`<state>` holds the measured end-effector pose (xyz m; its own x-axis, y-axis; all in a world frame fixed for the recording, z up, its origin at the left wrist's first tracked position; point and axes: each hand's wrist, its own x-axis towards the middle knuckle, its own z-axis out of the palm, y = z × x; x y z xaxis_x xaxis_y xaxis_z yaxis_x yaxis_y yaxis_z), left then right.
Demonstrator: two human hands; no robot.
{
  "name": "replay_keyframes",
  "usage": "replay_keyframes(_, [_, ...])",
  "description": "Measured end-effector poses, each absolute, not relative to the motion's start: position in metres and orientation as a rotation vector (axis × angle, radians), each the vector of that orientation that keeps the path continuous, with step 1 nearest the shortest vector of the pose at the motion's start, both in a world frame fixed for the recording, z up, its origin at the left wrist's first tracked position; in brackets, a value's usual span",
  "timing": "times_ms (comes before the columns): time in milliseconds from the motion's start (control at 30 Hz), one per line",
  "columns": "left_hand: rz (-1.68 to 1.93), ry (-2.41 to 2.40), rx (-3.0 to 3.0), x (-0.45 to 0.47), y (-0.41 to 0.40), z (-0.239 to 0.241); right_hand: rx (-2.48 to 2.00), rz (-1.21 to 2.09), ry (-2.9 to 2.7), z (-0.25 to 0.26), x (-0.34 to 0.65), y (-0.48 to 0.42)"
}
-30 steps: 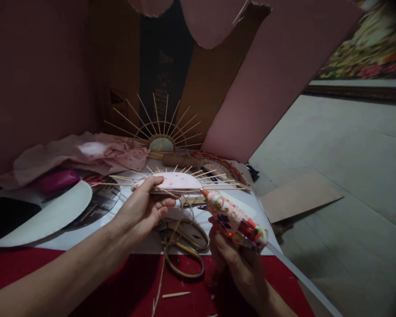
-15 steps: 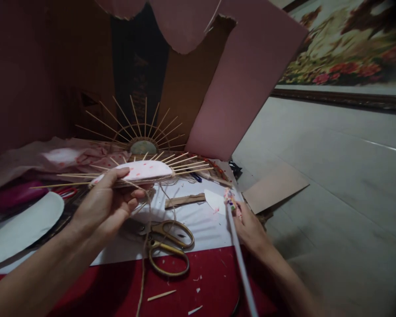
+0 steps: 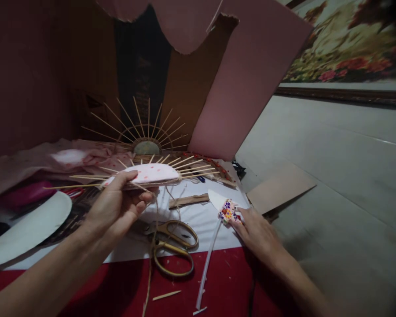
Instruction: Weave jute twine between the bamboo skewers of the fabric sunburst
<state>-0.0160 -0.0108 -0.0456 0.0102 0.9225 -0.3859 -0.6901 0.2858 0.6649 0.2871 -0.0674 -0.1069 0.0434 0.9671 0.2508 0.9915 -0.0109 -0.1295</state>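
Note:
My left hand [image 3: 123,202] holds a half-round piece [image 3: 156,172] covered in white cloth with red dots, thumb on top and fingers below. Thin wooden sticks [image 3: 198,167] fan out from its edge. Twine [image 3: 155,246] hangs from it, passing over scissors [image 3: 174,246] with brass-coloured handles. On the right, my right hand [image 3: 255,231] has its fingers around the side of a flower-patterned glue gun [image 3: 228,212], low over the white sheet [image 3: 226,240]. A long clear glue stick [image 3: 208,264] juts from the gun towards me. Part of the gun is hidden by my fingers.
A fan of sticks with a half-round centre [image 3: 147,146] stands against the cardboard [image 3: 198,66] at the back. A brown cardboard strip [image 3: 188,200] lies on the sheet. A white curved piece [image 3: 36,224] is at left; a short stick [image 3: 166,295] lies on red cloth [image 3: 128,286].
The glue gun has turned and come lower, its glue stick swinging from the right to point down-left. My left hand and the cloth-covered piece appear slightly further right as the view shifts.

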Motion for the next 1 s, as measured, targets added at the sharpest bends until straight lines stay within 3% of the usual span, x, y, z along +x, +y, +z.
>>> replay_keyframes(67, [1.325,0.886,0.377,-0.014,-0.012,-0.048,-1.747,-0.245,-1.971,-0.091,0.269,-0.069])
replay_keyframes(167, [1.303,0.887,0.393,-0.012,-0.013,-0.052,-1.233,-0.186,-1.954,-0.068,0.227,-0.072])
replay_keyframes(267, [1.268,0.884,0.394,-0.011,-0.014,-0.055,-1.000,-0.076,-2.124,-0.056,0.186,-0.070])
replay_keyframes(1000, [1.285,0.825,0.442,-0.007,-0.017,-0.062,-0.956,0.123,-2.032,-0.073,0.153,-0.039])
